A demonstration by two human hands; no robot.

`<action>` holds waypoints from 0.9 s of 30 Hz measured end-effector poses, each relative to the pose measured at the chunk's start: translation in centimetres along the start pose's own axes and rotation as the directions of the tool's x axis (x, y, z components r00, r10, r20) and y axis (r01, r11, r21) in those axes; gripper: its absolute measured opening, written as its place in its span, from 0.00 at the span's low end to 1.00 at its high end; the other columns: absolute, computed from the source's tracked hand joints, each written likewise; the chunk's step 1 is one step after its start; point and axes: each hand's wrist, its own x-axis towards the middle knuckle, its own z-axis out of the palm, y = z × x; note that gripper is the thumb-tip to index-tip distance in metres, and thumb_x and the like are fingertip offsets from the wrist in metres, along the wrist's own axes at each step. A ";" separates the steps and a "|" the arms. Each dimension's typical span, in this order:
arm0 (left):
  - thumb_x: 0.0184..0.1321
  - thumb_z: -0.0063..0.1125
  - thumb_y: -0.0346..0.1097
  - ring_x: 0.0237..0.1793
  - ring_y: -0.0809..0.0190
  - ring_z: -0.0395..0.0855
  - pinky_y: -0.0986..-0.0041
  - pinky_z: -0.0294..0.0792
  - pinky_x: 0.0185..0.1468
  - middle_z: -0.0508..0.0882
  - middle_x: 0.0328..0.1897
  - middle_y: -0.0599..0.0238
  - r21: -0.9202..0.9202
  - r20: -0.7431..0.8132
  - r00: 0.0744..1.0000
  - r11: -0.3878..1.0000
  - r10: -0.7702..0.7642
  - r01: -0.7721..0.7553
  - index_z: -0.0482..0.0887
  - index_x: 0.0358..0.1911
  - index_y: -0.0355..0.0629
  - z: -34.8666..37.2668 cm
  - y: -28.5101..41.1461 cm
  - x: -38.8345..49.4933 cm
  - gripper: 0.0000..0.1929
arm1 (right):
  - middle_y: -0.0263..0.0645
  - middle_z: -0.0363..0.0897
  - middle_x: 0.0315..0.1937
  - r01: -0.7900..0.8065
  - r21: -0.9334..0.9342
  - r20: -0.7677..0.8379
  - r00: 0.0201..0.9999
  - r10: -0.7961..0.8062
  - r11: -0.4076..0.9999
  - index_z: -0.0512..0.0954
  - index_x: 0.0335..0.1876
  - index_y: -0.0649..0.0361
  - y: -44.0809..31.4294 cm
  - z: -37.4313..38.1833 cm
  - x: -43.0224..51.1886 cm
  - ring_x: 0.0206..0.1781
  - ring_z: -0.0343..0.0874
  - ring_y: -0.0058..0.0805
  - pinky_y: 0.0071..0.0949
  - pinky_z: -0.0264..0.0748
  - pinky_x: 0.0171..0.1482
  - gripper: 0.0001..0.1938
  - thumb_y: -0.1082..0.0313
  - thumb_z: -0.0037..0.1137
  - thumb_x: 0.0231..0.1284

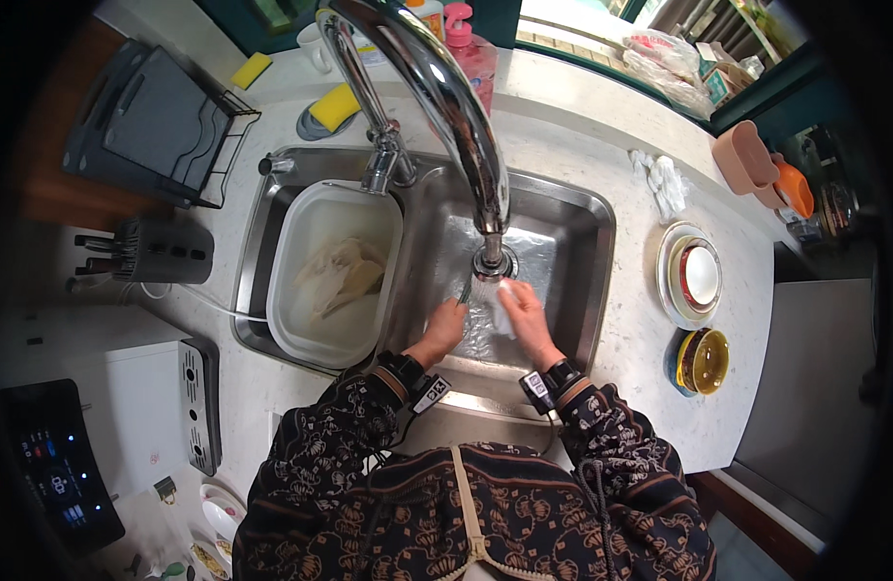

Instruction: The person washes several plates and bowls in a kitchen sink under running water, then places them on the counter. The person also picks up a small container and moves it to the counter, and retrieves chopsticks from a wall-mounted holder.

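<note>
Over the right-hand sink bowl (555,305), water runs from the curved chrome faucet (457,123). My left hand (443,330) is closed around a thin dark utensil (466,291), which points up towards the faucet head; its kind is unclear. A white cloth or wipe (501,319) is in my right hand (527,318), beside the stream. The two hands are apart. To the left, a white plastic basin (281,305) stands in the other bowl, holding cloudy water and a pale, soft-looking item (348,274) that I cannot identify.
Stacked plates and bowls (697,279) and yellow-brown bowls (706,361) stand on the right counter near a crumpled white cloth (665,185). At left are a knife block (170,250) and cutting boards (156,123). A yellow sponge (335,108) and pink pump bottle (475,62) sit behind the sink.
</note>
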 end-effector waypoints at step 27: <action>0.70 0.38 0.66 0.46 0.64 0.75 0.64 0.65 0.58 0.76 0.53 0.69 -0.836 0.426 0.837 0.204 -0.344 0.509 0.77 0.51 0.46 -0.6 6.1 -1.4 0.29 | 0.31 0.79 0.37 -0.043 0.079 -0.075 0.996 0.049 0.996 0.73 0.54 0.60 -5.0 6.3 2.0 0.36 0.77 0.21 0.25 0.75 0.37 0.12 0.63 0.47 0.72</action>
